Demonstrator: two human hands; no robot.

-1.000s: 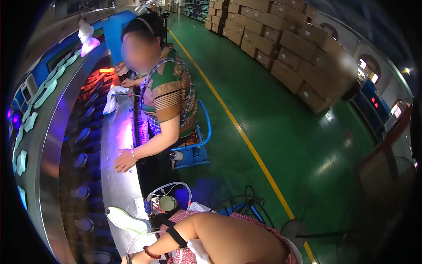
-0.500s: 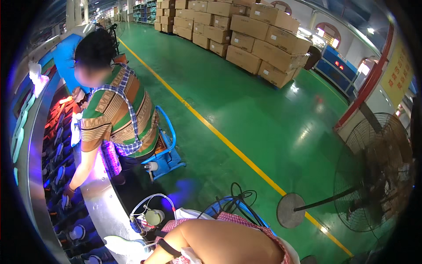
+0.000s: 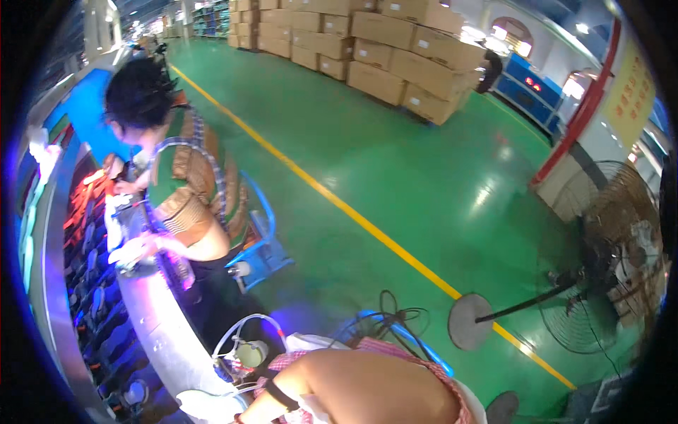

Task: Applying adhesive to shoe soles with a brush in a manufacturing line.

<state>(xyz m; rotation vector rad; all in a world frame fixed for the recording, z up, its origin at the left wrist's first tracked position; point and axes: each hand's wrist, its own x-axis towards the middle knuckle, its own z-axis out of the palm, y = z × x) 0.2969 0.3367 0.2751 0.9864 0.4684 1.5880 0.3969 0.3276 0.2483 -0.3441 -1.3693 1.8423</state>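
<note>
A bare arm of mine, apparently the right, bends in along the lower edge, with a dark band around it. Only the wrist end of my right hand [image 3: 248, 415] shows at the bottom; its fingers are hidden. Right beside it a brightly lit white piece, shaped like a shoe sole [image 3: 206, 405], lies at the metal ledge [image 3: 161, 345]. I cannot make out whether the hand grips it. Close by stands a small pale round-topped container [image 3: 250, 353] with a thin white hose [image 3: 244, 317] looping over it. My left hand is out of sight.
Dark shoe parts [image 3: 134, 392] lie along the line on the left. A co-worker [image 3: 187, 177] sits there, hands over the ledge, on a blue chair [image 3: 268, 247]. A floor fan [image 3: 597, 261], loose black cables [image 3: 395, 318] and stacked cartons [image 3: 381, 78] stand on the green floor.
The co-worker's lower hand has come up from the shoe parts to a white piece over the ledge. My view has shifted slightly; my arm stays bent by the white sole-shaped piece.
</note>
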